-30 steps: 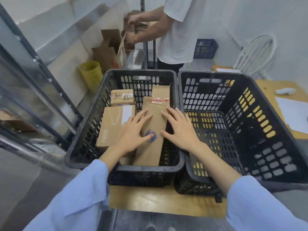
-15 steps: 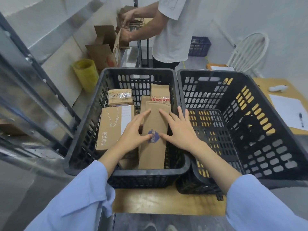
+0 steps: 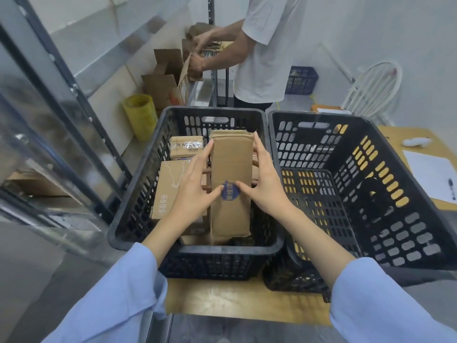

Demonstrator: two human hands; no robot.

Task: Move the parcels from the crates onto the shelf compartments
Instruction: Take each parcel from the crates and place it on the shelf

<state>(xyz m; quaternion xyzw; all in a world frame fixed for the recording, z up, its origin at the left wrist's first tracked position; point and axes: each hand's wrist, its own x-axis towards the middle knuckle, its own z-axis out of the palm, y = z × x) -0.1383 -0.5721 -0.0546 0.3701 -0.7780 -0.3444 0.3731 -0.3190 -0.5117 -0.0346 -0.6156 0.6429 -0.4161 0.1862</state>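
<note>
Long parcel raised out of the left crate

Was lying flat among the other parcels with palms resting on top; now long parcel (image 3: pixel 231 184) lifted and tilted, far end up near the far rim of the left crate (image 3: pixel 138 194), clasped at both long edges by left hand (image 3: pixel 195 191) and right hand (image 3: pixel 265 184), thumbs meeting at the blue sticker (image 3: pixel 231 194).

The long cardboard parcel (image 3: pixel 231 184), clasped between the left hand (image 3: pixel 195 191) and the right hand (image 3: pixel 265 186), bears a dark blue round sticker (image 3: pixel 230 195) with pale Chinese characters reading roughly 果维康. The flat brown box (image 3: pixel 170 191) lying beside it in the left crate (image 3: pixel 197 248) carries white printed characters along its near edge, seemingly 半亩花田. The small taped box (image 3: pixel 187 147) behind has dark print under its clear tape, too blurred to read.
</note>
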